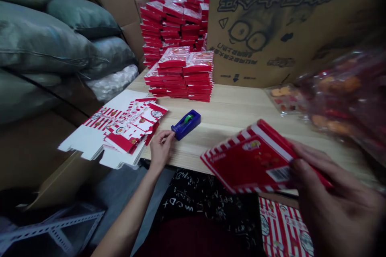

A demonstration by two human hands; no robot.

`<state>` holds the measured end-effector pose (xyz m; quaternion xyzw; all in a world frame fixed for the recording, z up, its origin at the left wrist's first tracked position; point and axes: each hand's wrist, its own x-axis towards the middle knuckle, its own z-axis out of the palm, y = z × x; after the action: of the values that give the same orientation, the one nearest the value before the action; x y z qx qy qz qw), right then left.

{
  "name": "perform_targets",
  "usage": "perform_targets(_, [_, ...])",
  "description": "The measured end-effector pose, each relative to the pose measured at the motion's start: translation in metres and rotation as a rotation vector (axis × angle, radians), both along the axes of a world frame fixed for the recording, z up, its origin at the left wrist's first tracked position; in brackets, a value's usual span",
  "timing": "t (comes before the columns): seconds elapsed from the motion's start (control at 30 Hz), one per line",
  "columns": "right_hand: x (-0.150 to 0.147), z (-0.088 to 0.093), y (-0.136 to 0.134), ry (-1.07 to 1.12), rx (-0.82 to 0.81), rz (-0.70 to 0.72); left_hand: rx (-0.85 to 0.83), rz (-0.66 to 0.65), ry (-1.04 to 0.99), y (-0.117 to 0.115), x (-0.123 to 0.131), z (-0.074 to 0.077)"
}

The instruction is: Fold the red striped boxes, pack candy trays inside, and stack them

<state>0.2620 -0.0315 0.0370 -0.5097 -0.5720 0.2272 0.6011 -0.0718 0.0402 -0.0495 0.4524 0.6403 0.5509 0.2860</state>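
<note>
Red paperboard with white-striped borders forms the printed box (247, 160), tilted in the air above the near edge of the table (235, 104). The right hand (334, 192) is closed on its right-hand end, thumb over the printed face. The left hand (162, 148) is at the near end of the blue tape dispenser (185, 127), thumb and forefinger drawn nearly together; whether a strip of tape lies between them cannot be told. For a clean strip, it would seem best to pull low across the cutting edge, steadying the light dispenser, while the right hand grips without creasing the paperboard. Left of the dispenser lie flat carton blanks (132, 128); behind it rise stacked red boxes (181, 76), beside a large corrugated carton (256, 56). Bagged snack packets (340, 84) occupy the right side, probably wrapped in clear film, though blur obscures them. The right hand is also blurred, and its far fingers are hidden by the box. The frame's lower edge cuts off the striped printed stack (283, 225) below the table.
</note>
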Motion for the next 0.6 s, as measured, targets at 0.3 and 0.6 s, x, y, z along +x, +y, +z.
perform_targets(0.3, [-0.029, -0.019, 0.044, -0.197, 0.11, 0.16, 0.063, -0.401, -0.376, -0.037, 0.132, 0.087])
perform_targets(0.6, [-0.038, -0.017, 0.043, -0.171, 0.111, 0.078, 0.042, -0.39, -0.715, -0.018, 0.168, 0.078])
